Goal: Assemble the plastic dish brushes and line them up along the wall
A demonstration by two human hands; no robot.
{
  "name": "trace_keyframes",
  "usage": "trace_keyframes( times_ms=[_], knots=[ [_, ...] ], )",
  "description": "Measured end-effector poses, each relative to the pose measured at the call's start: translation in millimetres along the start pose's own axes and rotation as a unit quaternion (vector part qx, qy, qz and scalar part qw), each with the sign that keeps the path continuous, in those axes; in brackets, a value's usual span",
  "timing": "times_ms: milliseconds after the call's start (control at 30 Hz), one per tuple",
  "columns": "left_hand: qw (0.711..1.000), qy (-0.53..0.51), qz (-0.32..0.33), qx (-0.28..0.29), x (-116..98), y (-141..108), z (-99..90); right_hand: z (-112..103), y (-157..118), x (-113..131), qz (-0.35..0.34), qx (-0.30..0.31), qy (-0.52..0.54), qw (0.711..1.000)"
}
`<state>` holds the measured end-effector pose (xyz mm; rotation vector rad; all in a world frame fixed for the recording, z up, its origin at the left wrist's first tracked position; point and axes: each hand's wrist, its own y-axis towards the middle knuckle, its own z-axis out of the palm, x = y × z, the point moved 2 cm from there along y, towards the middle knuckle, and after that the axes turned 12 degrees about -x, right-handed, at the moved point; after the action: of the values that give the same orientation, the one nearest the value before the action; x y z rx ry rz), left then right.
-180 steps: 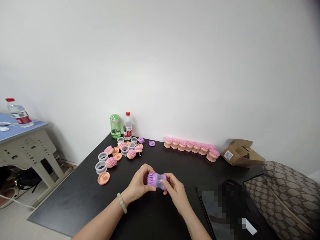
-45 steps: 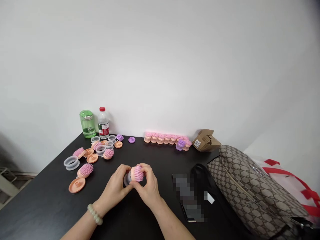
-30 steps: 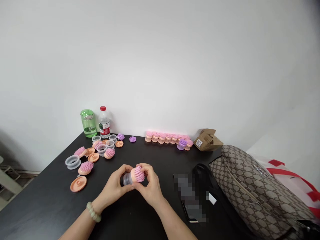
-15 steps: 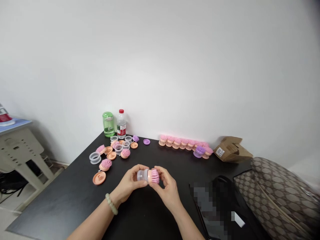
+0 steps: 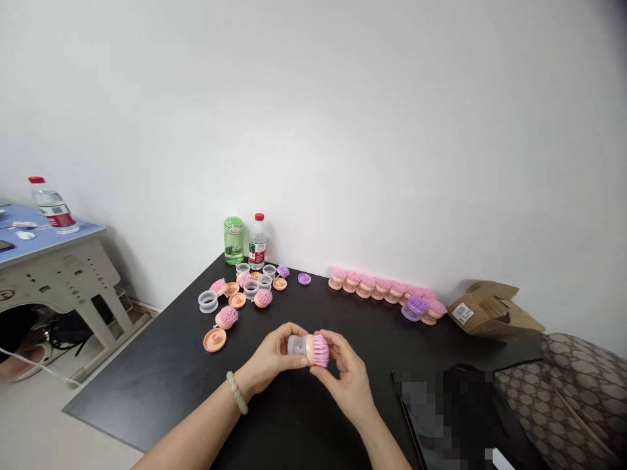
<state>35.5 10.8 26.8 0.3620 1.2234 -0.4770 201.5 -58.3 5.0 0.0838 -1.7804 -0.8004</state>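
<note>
My left hand (image 5: 274, 356), with a beaded bracelet at the wrist, grips a translucent ring (image 5: 296, 347) between thumb and fingers. My right hand (image 5: 345, 369) holds a pink-bristled brush head (image 5: 319, 350) with a peach base, lying sideways against the ring. The two pieces touch end to end above the black table (image 5: 274, 418). To the left lie loose brush heads (image 5: 227, 318), clear rings (image 5: 208, 301) and peach discs (image 5: 214, 340). Along the wall stands a row of pink brushes (image 5: 366, 286) on peach bases, with a purple one (image 5: 416, 307) in front near its right end.
A green container (image 5: 234, 241) and a water bottle (image 5: 257, 243) stand at the back left corner. At the right are a brown paper bag (image 5: 494, 313) and a patterned bag (image 5: 582, 391). Farther left, a blue-topped desk (image 5: 73, 238) carries another bottle (image 5: 55, 205).
The whole view has swung left, so the things on the table sit farther right and more of the blue-topped desk shows. Both hands keep their hold on the ring and brush head.
</note>
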Motion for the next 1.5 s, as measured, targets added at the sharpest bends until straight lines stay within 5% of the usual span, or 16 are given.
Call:
trace_keyframes(
  times_ms=[200,467,667,1267,1500],
  knots=[
    [1.0,0.008,0.01,0.016,2.7,0.1,1.2,-3.2,1.0,-2.9,0.005,-0.01,-0.066,0.998],
    [0.985,0.121,0.126,0.009,9.7,3.9,-2.2,1.1,0.2,-3.9,0.058,0.008,-0.093,0.994],
    [0.996,0.062,0.052,-0.034,9.1,5.1,-1.4,3.5,-1.3,-3.8,0.071,0.011,-0.032,0.997],
    [0.996,0.072,0.041,-0.035,11.9,7.2,-2.6,-2.8,2.4,-10.8,0.143,-0.007,-0.086,0.986],
    [0.997,0.059,0.047,-0.035,12.5,6.1,-3.7,-2.7,3.5,-9.9,0.109,-0.017,-0.037,0.993]
  ],
)
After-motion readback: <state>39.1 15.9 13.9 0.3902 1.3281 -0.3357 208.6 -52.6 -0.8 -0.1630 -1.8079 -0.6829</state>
